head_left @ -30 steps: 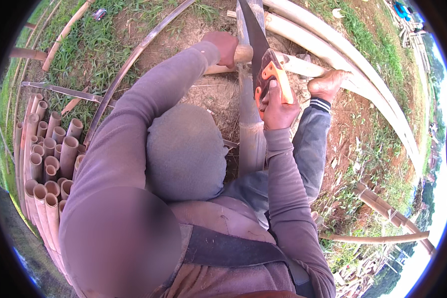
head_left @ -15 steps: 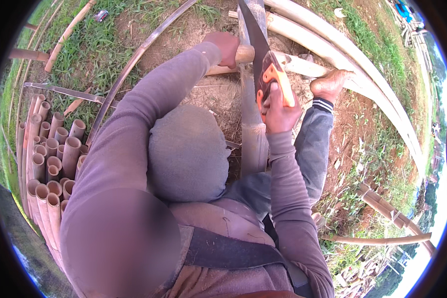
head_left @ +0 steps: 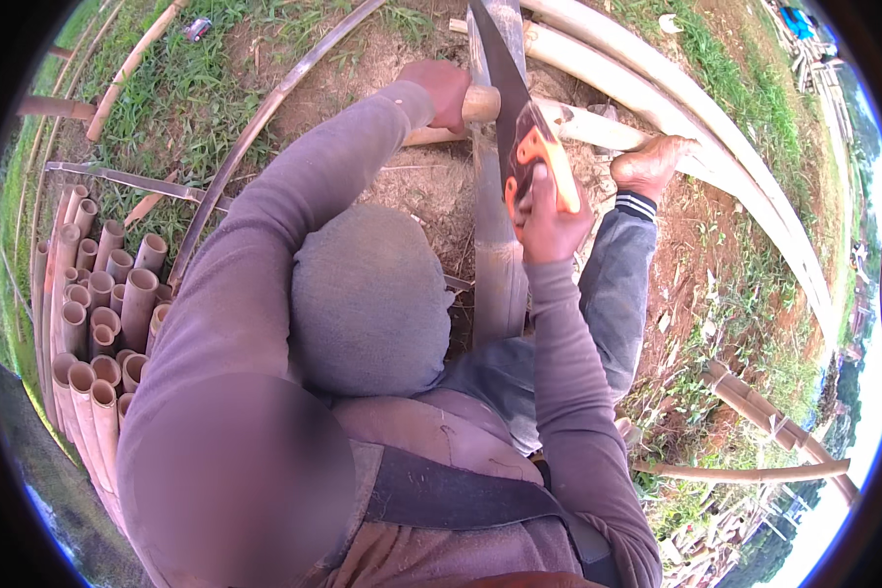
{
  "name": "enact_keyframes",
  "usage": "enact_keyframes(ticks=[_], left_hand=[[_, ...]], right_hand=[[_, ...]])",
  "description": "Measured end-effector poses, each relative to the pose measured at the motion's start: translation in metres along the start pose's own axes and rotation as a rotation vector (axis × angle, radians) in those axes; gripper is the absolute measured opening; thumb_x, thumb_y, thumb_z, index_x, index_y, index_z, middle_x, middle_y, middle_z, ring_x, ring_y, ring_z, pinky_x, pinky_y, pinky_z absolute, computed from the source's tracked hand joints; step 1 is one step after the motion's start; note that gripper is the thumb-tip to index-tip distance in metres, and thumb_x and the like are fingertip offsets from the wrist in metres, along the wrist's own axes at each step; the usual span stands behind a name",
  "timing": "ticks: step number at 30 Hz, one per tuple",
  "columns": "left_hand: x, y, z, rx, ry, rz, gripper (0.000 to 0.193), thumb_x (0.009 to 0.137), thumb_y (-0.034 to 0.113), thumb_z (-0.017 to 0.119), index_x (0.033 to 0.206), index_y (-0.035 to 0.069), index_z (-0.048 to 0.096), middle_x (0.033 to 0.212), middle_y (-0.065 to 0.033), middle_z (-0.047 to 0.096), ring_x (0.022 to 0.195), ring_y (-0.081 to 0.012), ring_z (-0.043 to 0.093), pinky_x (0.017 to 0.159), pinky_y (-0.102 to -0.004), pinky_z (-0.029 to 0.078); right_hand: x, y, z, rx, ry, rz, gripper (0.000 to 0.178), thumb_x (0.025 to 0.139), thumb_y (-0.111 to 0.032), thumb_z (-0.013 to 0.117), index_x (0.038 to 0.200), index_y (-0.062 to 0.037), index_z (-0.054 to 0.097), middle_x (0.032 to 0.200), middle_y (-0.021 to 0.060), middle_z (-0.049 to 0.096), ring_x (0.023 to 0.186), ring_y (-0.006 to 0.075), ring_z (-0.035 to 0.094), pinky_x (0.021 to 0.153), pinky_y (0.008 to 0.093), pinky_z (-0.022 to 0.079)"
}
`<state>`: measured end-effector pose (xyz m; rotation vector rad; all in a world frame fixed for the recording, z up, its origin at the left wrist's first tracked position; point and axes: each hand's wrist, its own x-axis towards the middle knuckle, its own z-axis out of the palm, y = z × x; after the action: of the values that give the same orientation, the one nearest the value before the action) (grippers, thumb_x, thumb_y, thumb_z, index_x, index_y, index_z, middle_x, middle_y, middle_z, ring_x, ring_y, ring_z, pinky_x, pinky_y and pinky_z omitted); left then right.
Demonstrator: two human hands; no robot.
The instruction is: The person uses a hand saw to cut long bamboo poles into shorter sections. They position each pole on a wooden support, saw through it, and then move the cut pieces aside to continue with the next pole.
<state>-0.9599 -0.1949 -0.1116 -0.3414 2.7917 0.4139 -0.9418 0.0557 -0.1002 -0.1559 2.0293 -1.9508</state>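
Observation:
My right hand [head_left: 551,214] grips the orange and black handle of a hand saw [head_left: 515,127], whose dark blade runs up and away across a bamboo pole [head_left: 480,103]. My left hand [head_left: 443,90] is closed around that pale pole just left of the blade. The pole lies over a grey upright post [head_left: 498,265] between my knees. My foot [head_left: 649,165] rests on the ground to the right of the saw.
A stack of cut bamboo tubes [head_left: 103,304] lies at the left. Long pale bamboo poles [head_left: 715,127] curve across the upper right. A thin curved strip [head_left: 255,127] crosses the grass at upper left. More poles [head_left: 755,402] lie at lower right.
My right hand and the saw have shifted slightly along the cut. My left hand stays on the pole.

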Motion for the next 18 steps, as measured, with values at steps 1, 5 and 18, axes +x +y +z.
enact_keyframes(ticks=[1,5,18], left_hand=[[0.001,0.0,-0.005,0.014,0.005,0.005,0.054,0.071,0.03,0.083,0.117,0.004,0.072,0.106,-0.0193,0.077,0.1,-0.0371,0.075,0.088,-0.0478,0.06],[0.002,-0.014,-0.006,0.033,-0.019,-0.025,0.061,0.074,0.04,0.088,0.121,0.004,0.074,0.115,-0.0163,0.076,0.104,-0.0345,0.075,0.092,-0.0465,0.061],[0.004,-0.01,0.001,0.028,0.001,-0.006,0.06,0.072,0.041,0.089,0.116,0.003,0.075,0.11,-0.0171,0.077,0.105,-0.035,0.075,0.092,-0.0463,0.06]], right_hand=[[0.018,-0.004,0.008,-0.026,-0.02,-0.056,0.021,0.102,-0.021,0.074,0.096,-0.0035,0.065,0.068,-0.0008,0.064,0.052,0.0044,0.055,0.045,0.022,0.042],[-0.036,0.014,-0.017,0.02,-0.021,0.026,0.019,0.102,-0.018,0.074,0.096,-0.003,0.065,0.07,0.0,0.065,0.053,0.0043,0.056,0.046,0.0221,0.043],[0.015,-0.007,0.013,-0.049,-0.043,-0.04,0.015,0.103,-0.016,0.072,0.099,-0.0027,0.066,0.07,-0.0004,0.064,0.054,0.0044,0.055,0.047,0.0227,0.043]])
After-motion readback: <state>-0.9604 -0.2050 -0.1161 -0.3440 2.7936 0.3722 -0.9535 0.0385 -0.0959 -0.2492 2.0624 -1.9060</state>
